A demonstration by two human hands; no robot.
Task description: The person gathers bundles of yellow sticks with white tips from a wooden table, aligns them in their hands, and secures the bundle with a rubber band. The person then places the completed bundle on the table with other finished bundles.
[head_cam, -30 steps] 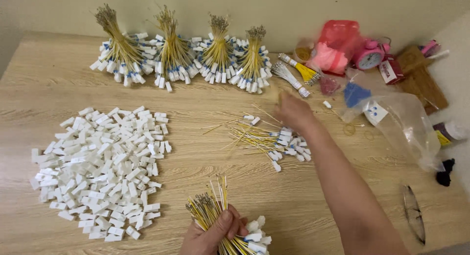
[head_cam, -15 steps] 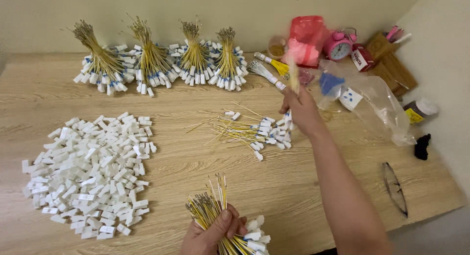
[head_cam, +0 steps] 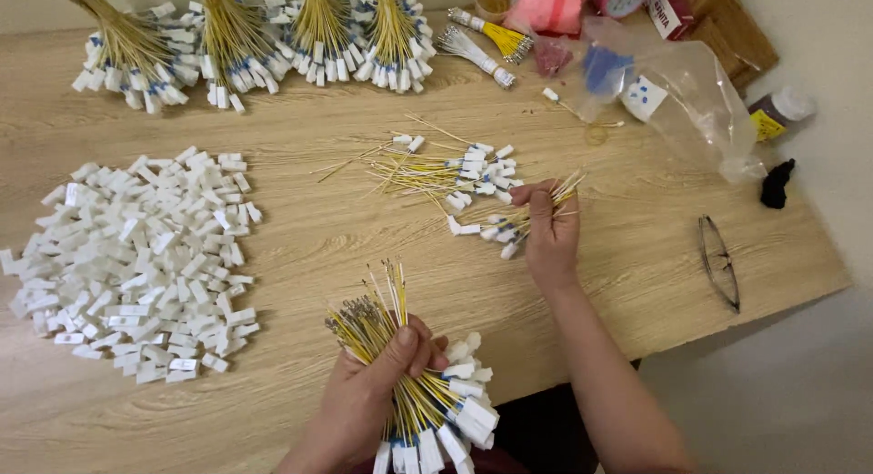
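My left hand (head_cam: 377, 374) grips a thick bundle of yellow wires (head_cam: 400, 365) with white connectors at the near table edge, the bare wire ends pointing up. My right hand (head_cam: 548, 233) holds a small bunch of yellow wires (head_cam: 527, 217) with white connectors, just right of a loose pile of the same wires (head_cam: 446, 172) on the wooden table (head_cam: 346, 237).
A large heap of white plastic connectors (head_cam: 145, 260) lies at the left. Several tied wire bundles (head_cam: 245, 37) line the far edge. At the right are a clear plastic bag (head_cam: 691, 101), a small bottle (head_cam: 780, 110), a black object (head_cam: 777, 185), glasses (head_cam: 720, 260) and pink items (head_cam: 546, 5).
My right hand has come back from the far right of the table to the loose pile and now holds a small bunch of wires. The view shifted nearer.
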